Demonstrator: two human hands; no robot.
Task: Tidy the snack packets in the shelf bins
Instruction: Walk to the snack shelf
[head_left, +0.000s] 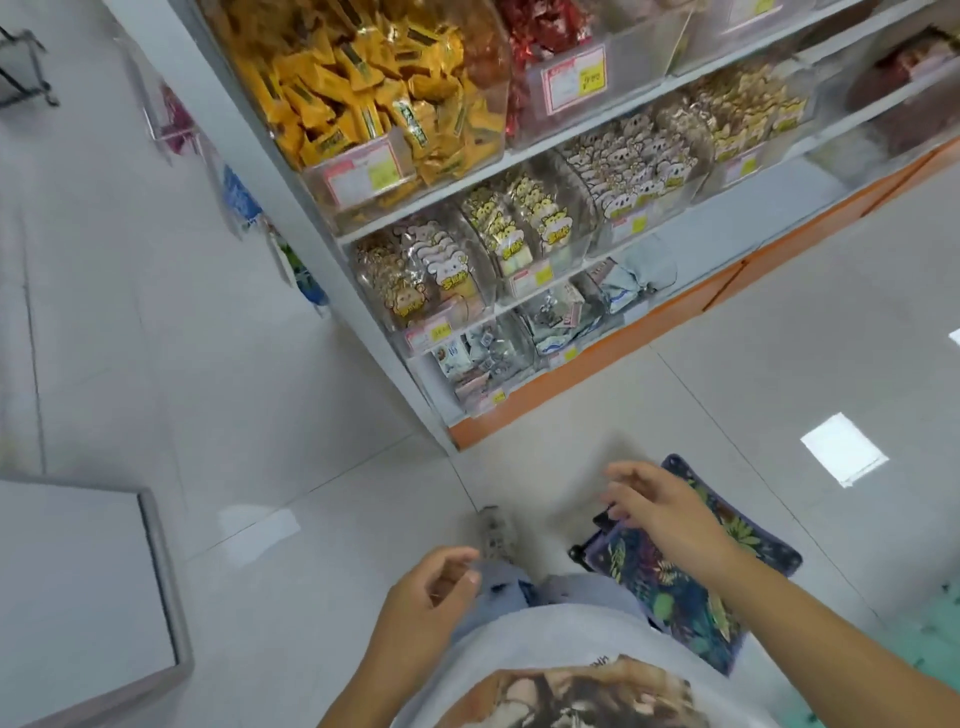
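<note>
A white shelf unit (363, 234) carries clear plastic bins of snack packets. A top bin holds yellow packets (363, 73), and beside it are red packets (545, 36). The middle row holds clear cartoon-printed packets (431, 280) in several bins. The bottom bins hold pale grey and white packets (550, 322). Both hands hang low over the floor, well short of the shelf. My left hand (431, 592) has loosely curled fingers and holds nothing. My right hand (660, 509) reaches forward with relaxed, spread fingers, also holding nothing.
An orange plinth (623, 358) runs along the shelf base. A dark floral-patterned cushion or mat (691, 597) lies on the tiled floor under my right arm. A grey-white cabinet corner (104, 597) stands at lower left. Hanging packets (244, 202) line the shelf's left side.
</note>
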